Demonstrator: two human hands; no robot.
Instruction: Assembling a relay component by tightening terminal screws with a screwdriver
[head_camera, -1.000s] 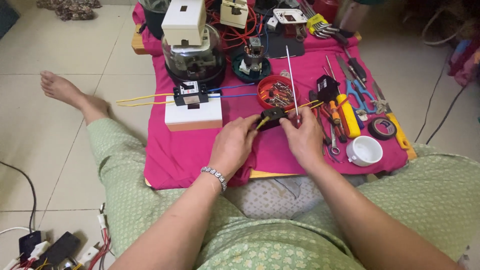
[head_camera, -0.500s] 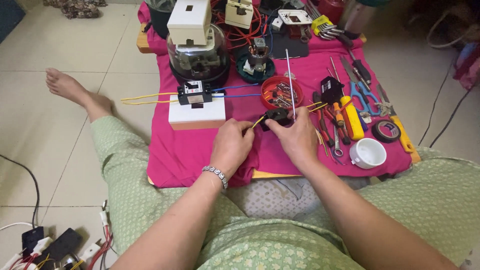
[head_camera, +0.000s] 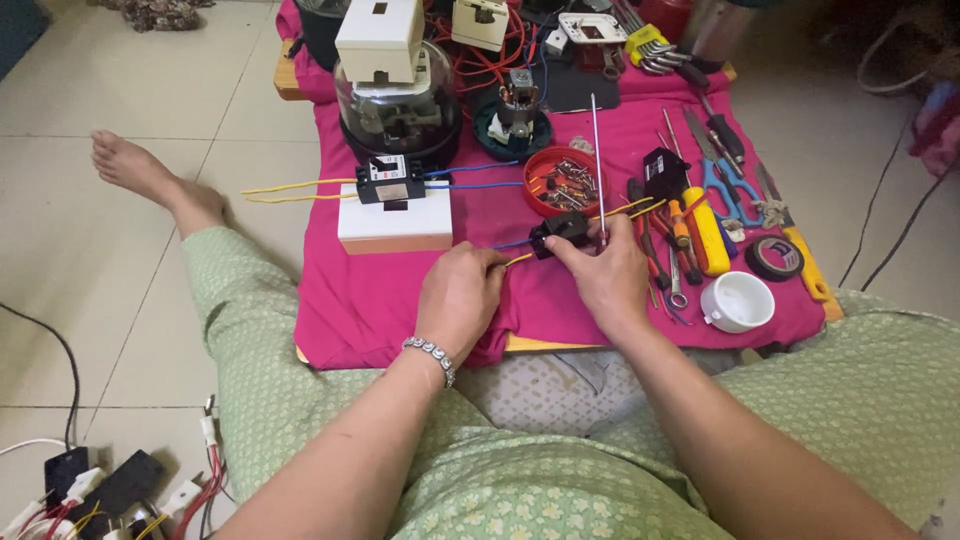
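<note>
Little had shifted: left hand (head_camera: 462, 296) still pinched the yellow wire (head_camera: 519, 259) at the black breaker (head_camera: 560, 232), right hand (head_camera: 605, 272) gripping that breaker over the pink cloth (head_camera: 380, 300); wiring looked unfinished.

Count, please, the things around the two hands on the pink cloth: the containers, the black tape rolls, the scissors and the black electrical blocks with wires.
Containers: 2, a red bowl of screws and a white cup.
Black tape rolls: 1.
Blue-handled scissors: 1.
Black blocks with wires: 2, one on the white box, one held by both hands.
Total: 6.
</note>
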